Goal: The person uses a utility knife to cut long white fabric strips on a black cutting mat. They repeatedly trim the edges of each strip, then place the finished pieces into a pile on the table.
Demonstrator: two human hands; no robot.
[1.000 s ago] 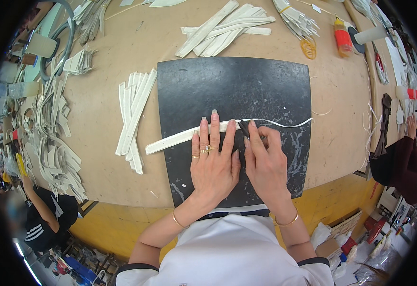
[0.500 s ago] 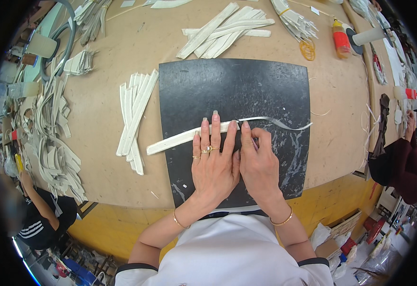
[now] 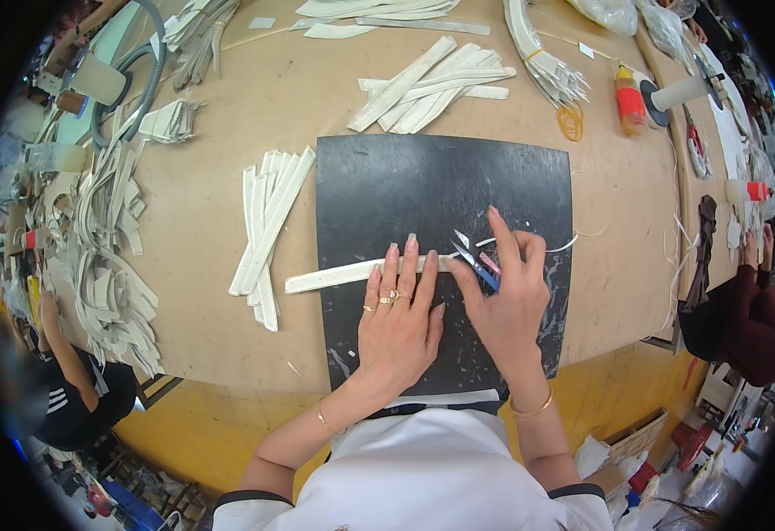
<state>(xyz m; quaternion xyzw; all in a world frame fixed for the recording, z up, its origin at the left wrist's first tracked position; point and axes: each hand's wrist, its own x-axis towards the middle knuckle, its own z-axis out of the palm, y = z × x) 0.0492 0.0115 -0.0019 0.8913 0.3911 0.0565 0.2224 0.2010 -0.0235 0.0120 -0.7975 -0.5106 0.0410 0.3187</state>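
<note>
My left hand (image 3: 396,319) lies flat with fingers spread, pressing a cream leather-like strip (image 3: 325,277) onto a black cutting mat (image 3: 387,195). The strip's left end reaches past the mat onto the table. In my right hand (image 3: 516,301) is a small pair of scissors (image 3: 478,265) with blue and pinkish handles, its blades apart and pointing up and left. The right index finger sticks out and the thumb rests close to the strip's right end. A thin white tail (image 3: 564,244) curls out beyond the right fingers; where it joins is hidden.
Stacked cream strips (image 3: 268,234) lie left of the mat, and another pile (image 3: 431,84) beyond it. Tied strips (image 3: 542,66) and a red-and-yellow bottle (image 3: 630,102) are at the far right. Scraps (image 3: 108,292) crowd the left edge. Other people sit at both sides.
My right hand has opened out from its pinch at the strip and shifted right, showing the scissors. The left hand still presses the strip. The whole view has shifted slightly.
</note>
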